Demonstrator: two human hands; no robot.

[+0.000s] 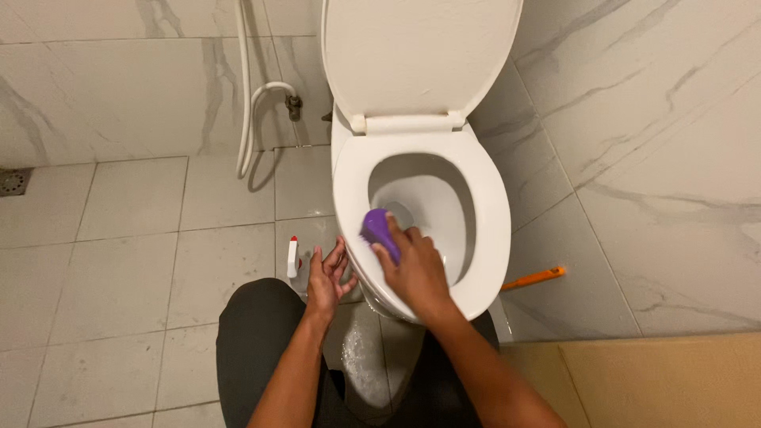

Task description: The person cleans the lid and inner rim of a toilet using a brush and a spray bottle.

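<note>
- The right hand was clamped on a purple scrubber, pressing it against the inner front-left wall of the white toilet bowl, just below the rim.
- The left hand held nothing, its fingers spread, resting beside the bowl's outer left side; whether it touched the porcelain could not be told.
- The toilet lid stood raised against the marble wall.
- A small white bottle with a red cap stood on the tiled floor just left of the left hand.
- An orange handle lay on the floor right of the bowl.
- A white hose hung down the wall near the left of the toilet.
</note>
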